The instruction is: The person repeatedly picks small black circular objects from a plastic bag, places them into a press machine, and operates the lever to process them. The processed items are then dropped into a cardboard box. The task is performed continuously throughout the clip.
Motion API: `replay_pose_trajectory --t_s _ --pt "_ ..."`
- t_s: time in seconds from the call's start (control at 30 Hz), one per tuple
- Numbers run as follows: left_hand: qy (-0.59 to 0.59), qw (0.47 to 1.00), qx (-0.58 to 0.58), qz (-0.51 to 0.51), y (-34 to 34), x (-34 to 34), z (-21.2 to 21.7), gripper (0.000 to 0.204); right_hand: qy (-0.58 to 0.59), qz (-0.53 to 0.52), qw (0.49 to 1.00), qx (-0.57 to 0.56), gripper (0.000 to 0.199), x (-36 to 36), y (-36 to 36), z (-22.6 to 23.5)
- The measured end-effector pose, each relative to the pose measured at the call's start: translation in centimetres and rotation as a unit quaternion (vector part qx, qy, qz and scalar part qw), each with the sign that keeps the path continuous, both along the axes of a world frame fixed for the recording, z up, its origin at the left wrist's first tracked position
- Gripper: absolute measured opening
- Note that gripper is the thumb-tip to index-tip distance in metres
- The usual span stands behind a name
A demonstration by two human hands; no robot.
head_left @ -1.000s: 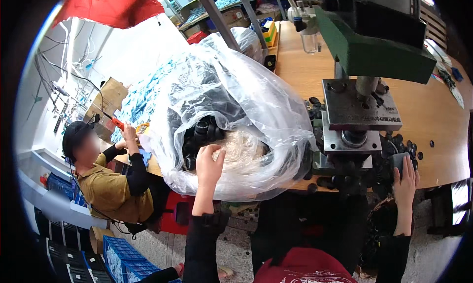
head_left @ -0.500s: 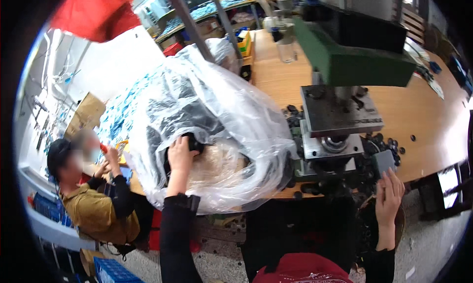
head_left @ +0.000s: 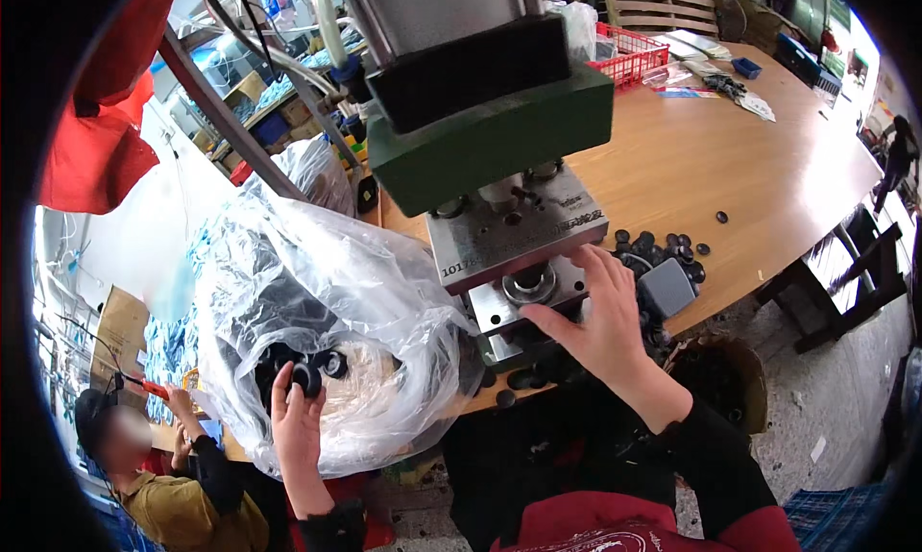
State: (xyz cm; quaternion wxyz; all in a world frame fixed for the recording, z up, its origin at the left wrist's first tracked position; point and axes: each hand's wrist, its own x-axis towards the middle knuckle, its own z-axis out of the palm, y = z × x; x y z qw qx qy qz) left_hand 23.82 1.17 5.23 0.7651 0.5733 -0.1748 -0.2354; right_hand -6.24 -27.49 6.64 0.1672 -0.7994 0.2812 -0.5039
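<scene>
Top (head_left: 586, 510) is dark red, bearing a pale curved print (head_left: 615, 544). Left sleeve (head_left: 331, 530) is black; right sleeve (head_left: 715, 461) is black, with red fabric (head_left: 764, 533) above. Left hand (head_left: 296, 429) and right hand (head_left: 607, 326) are bare.

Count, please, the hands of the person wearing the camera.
2: the left hand holds a black round piece at the plastic bag; the right hand is spread open at the press. Neither is hidden.

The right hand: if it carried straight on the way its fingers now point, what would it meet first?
The right hand would most likely meet the thick upper metal plate of the press, just ahead, though this one view leaves the depth unclear.
</scene>
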Motion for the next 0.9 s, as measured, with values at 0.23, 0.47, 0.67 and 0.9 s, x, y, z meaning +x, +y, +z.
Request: replay_pose_trajectory --t_s 0.23,0.47,0.67,0.9 --pt "-0.075 0.983 -0.006 -0.167 -3.3 -8.8 2.5 0.051 0.032 -0.063 0.997 0.015 0.053 3.6 -0.6 0.0" --pt "-0.318 0.926 0.134 -0.153 -14.4 -13.1 2.8 0.055 0.14 -0.026 0.981 0.131 0.067 2.8 -1.2 -0.5" --pt "-0.297 0.93 0.121 -0.177 -17.4 -13.4 2.0 0.06 -0.024 0.0 0.997 0.072 0.06 -2.6 0.2 -3.2" --pt "-0.474 0.849 0.144 -0.18 -20.5 -12.5 0.4 0.045 0.137 -0.218 0.93 0.261 0.065 -22.5 3.5 -16.3"
